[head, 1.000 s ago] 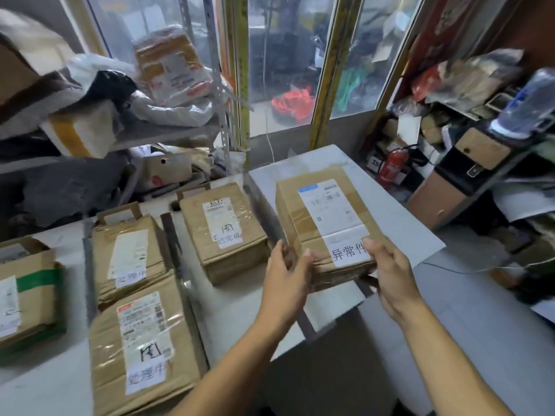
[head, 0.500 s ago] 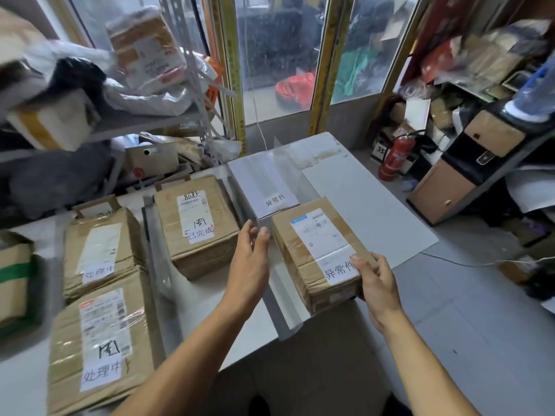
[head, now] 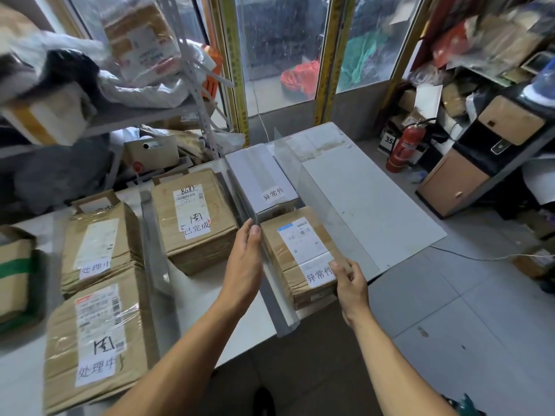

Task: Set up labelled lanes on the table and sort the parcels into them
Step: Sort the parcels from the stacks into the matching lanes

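White table, split into lanes by clear upright dividers. Directly on it: brown taped parcels (paper labels handwritten), one grey box.

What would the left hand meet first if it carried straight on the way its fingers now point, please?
Most likely the white box labelled 异常件, just beyond the left hand at the clear divider; depth is hard to judge, so it might slide along the divider instead.
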Motion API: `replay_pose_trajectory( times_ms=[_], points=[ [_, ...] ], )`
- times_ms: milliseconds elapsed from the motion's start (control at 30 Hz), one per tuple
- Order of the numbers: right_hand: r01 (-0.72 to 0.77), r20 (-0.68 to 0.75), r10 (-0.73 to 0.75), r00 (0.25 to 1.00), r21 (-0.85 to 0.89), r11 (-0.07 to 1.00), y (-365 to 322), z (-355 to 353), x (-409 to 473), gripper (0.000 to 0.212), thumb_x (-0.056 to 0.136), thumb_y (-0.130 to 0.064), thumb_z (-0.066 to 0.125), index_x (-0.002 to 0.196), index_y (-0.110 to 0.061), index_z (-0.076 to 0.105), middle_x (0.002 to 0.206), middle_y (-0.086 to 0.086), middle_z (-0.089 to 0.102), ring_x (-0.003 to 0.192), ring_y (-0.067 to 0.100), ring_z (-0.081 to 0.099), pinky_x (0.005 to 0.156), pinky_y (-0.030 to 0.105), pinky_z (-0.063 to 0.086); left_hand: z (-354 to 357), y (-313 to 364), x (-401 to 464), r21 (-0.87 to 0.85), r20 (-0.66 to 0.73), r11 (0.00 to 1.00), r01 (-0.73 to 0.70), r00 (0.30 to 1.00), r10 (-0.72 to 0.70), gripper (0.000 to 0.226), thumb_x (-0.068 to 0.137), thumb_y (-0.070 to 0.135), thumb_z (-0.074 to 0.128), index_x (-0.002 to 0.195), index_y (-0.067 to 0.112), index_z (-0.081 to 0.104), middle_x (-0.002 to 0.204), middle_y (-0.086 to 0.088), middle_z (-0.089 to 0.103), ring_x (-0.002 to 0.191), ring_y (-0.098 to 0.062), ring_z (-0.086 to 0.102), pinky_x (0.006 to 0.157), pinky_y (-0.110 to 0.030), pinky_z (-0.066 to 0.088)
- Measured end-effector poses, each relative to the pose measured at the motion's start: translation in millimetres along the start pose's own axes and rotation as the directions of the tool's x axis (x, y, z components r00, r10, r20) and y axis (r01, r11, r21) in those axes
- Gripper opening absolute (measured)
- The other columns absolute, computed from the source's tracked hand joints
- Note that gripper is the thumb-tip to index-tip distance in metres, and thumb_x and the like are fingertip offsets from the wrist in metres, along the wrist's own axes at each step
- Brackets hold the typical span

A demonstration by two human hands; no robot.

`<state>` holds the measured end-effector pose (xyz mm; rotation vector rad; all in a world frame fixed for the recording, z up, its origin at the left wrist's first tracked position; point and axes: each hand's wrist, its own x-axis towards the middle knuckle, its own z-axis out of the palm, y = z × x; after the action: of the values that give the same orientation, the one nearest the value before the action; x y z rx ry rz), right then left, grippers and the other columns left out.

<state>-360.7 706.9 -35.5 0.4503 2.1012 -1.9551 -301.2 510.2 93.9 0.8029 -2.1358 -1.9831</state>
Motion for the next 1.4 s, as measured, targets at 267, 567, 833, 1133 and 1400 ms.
replay_pose_trajectory(
  times_ms=[267,567,833,1133,1400],
  points=[
    [-0.022,0.013,0.024,1.0,-0.085,0.996,18.5,6.0,24.1,0.058,0.081,-0.045,0.071,0.126,-0.011,0.061,0.114,0.015,0.069,0.111,0.031,0.065,0.095,0.046,0.053,-7.8,-4.8,1.0,0.06,-0.017,0.998,-0.017,1.0,0.018,0.075,0.086,0.068,0.032,0.149,0.027,0.039,0.152,0.003,0.044,0.14,-0.013,0.04,0.119,-0.046,0.029],
    [0.086,0.061,-0.071,0.996,-0.28,0.956,-2.2,-4.8,-3.7,0.06,0.093,-0.041,0.066,0.145,-0.016,0.049,0.144,0.001,0.055,0.126,0.011,0.051,0.105,0.026,0.04,-24.2,-9.8,-0.3,0.092,-0.023,0.995,-0.025,0.999,0.027,0.083,0.081,0.07,0.029,0.149,0.023,0.04,0.15,0.002,0.046,0.138,-0.014,0.041,0.118,-0.046,0.031],
    [0.471,0.128,-0.479,0.869,-0.514,0.717,-62.1,16.0,-48.1,0.052,0.094,-0.024,0.066,0.142,-0.01,0.053,0.139,0.013,0.058,0.127,0.025,0.054,0.099,0.021,0.04,-52.1,-6.9,-2.7,0.065,-0.039,0.995,-0.077,0.996,0.079,0.036,0.091,0.06,0.033,0.118,0.047,0.053,0.123,0.018,0.06,0.12,0.0,0.053,0.109,-0.033,0.038],
    [0.779,0.487,-0.615,0.621,-0.291,0.556,-137.6,134.8,-96.9,0.052,0.093,-0.032,0.063,0.141,-0.015,0.053,0.134,-0.003,0.059,0.122,-0.002,0.047,0.098,-0.001,0.031,-149.7,2.2,-15.0,0.114,-0.193,0.974,-0.195,0.958,0.214,0.031,0.102,0.03,0.05,0.133,0.035,0.05,0.121,0.025,0.056,0.106,0.022,0.051,0.077,0.001,0.041],
    [0.897,0.79,-0.542,0.286,-0.023,0.441,-169.4,301.9,-198.7,0.055,0.092,-0.039,0.059,0.142,-0.016,0.052,0.135,0.0,0.061,0.117,0.0,0.05,0.093,-0.001,0.031,-321.1,-2.3,-75.2,0.157,-0.542,0.969,-0.193,0.803,0.248,0.026,0.099,0.024,0.057,0.124,0.033,0.058,0.119,0.017,0.062,0.109,0.009,0.058,0.081,-0.006,0.047]
  ],
)
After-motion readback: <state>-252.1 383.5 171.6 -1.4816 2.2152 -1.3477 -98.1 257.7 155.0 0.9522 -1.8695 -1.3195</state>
